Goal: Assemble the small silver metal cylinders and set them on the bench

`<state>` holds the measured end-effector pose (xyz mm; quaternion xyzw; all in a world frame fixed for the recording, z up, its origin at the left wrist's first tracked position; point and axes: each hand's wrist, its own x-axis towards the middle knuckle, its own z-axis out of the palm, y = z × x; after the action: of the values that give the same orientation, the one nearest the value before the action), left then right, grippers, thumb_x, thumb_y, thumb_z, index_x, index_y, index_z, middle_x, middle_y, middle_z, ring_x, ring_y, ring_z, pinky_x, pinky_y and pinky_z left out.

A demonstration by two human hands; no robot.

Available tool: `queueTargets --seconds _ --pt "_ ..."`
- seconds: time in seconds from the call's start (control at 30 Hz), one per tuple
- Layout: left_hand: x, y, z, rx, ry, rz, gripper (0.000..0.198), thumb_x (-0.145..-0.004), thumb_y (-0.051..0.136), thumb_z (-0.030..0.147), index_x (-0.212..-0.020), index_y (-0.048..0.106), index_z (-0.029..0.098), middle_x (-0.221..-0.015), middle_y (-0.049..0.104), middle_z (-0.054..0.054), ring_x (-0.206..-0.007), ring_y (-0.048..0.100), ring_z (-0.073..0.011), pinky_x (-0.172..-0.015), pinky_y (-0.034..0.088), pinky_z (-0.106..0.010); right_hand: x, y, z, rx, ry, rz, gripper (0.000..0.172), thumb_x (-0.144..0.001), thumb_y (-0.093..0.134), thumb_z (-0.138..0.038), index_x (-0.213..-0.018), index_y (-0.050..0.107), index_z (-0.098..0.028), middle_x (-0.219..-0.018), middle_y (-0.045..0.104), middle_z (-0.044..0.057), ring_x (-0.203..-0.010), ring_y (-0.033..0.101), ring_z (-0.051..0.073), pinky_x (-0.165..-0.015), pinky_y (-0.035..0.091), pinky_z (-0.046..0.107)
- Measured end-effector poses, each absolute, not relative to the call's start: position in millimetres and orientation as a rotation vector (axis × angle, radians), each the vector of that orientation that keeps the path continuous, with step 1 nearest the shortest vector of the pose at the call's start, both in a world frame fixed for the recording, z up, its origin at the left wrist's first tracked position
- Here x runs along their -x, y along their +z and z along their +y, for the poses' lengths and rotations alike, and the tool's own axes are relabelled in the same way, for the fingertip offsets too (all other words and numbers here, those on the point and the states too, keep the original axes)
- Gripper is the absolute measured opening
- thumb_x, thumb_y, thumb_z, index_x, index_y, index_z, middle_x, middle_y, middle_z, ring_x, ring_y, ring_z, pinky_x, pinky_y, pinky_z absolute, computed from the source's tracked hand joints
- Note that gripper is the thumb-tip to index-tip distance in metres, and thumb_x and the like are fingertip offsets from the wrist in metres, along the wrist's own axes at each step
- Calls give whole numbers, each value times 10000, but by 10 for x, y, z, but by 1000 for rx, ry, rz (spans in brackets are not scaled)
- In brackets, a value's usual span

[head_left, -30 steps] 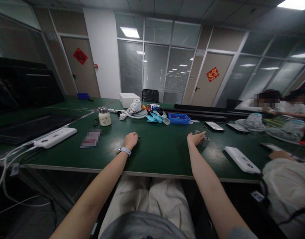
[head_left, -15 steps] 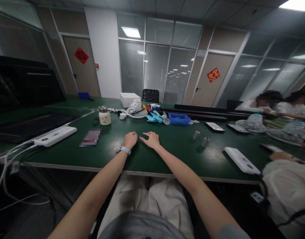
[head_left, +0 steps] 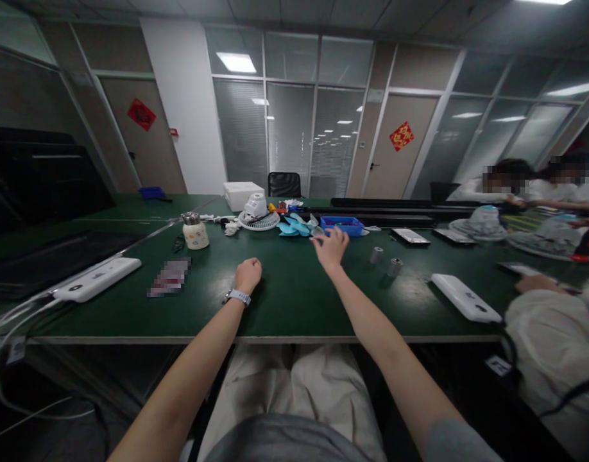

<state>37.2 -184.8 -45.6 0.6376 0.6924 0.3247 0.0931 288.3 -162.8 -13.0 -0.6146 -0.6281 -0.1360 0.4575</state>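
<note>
My left hand [head_left: 249,276] rests on the green table [head_left: 285,295], fingers curled closed; whatever they may hold is hidden. A watch with a pale band [head_left: 238,296] circles that wrist. My right hand [head_left: 331,250] is in front of the blue tray [head_left: 343,226], its fingers spread and nothing visible in them. The tray contains small dark parts. Just left of it lie light-blue fan blades [head_left: 294,226] beside a white fan grille [head_left: 258,221] with a white fan part [head_left: 255,205] on it. Right of my right hand stand two grey metal cylinders [head_left: 376,255].
A cream jar-like bottle [head_left: 196,235] stands at the left, near a white power strip [head_left: 99,280]. Another white power strip [head_left: 465,298] lies at the right. Flat white-topped devices [head_left: 410,237] lie behind the cylinders. A white box [head_left: 243,196] is at the back. People sit along the right.
My right hand has moved away from my left, rightward and forward toward the blue tray. The left hand stays closed on the table. The view has shifted slightly.
</note>
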Motion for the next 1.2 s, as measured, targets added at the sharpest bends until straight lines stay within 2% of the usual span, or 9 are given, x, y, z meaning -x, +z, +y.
queueTargets --seconds 0.1,0.3,0.63,0.9,1.0,1.1,1.2 --pt "-374 -473 -1819 -1918 953 2037 312 -826 387 216 -768 694 230 -832 725 -72 -796 645 -211 -663 408 -269 -3610 -20 -1675 1703 -571 -1201 272 -889 565 -401 -905 755 -207 -1293 524 133 -1338 241 307 -1078 101 585" --pt "-391 -467 -1811 -1946 899 2055 323 -835 387 222 -790 707 229 -861 729 -77 -816 653 -210 -677 419 -262 -4462 -174 -1728 2004 -637 -942 300 -866 578 -428 -855 764 -194 -1246 538 160 -1300 265 329 -1050 120 601" --pt "-400 -441 -1860 -1940 878 2056 318 -841 400 232 -811 717 228 -883 729 -76 -838 653 -206 -704 429 -259 -4557 -307 -1696 2188 -549 -900 331 -876 538 -438 -924 762 -199 -1179 585 169 -1175 347 323 -1024 160 571" --pt "-383 -481 -1827 -1946 893 2046 317 -829 406 216 -803 722 231 -873 732 -75 -833 654 -207 -709 431 -263 -4545 -297 -1689 2224 -469 -912 316 -851 557 -398 -929 745 -155 -1142 610 192 -1177 382 337 -1024 186 555" --pt "-387 -475 -1837 -1957 888 2045 318 -827 401 213 -802 718 231 -876 732 -75 -835 654 -212 -698 427 -267 -4531 -296 -1757 2155 -410 -863 351 -824 593 -429 -1063 711 -200 -1220 575 172 -1211 387 343 -1037 191 560" --pt "-388 -473 -1839 -1955 890 2046 314 -828 404 220 -806 717 233 -883 732 -74 -835 655 -208 -693 425 -260 -4499 -309 -1845 2074 -263 -669 534 -810 605 -445 -1294 564 -222 -1306 510 185 -1217 430 359 -1006 288 557" --pt "-383 -482 -1826 -1954 889 2045 312 -827 406 228 -814 718 231 -884 731 -77 -831 653 -206 -693 424 -258 -4438 -365 -1906 2021 -92 -536 620 -817 584 -317 -1393 409 -166 -1336 456 228 -1213 472 364 -969 372 538"
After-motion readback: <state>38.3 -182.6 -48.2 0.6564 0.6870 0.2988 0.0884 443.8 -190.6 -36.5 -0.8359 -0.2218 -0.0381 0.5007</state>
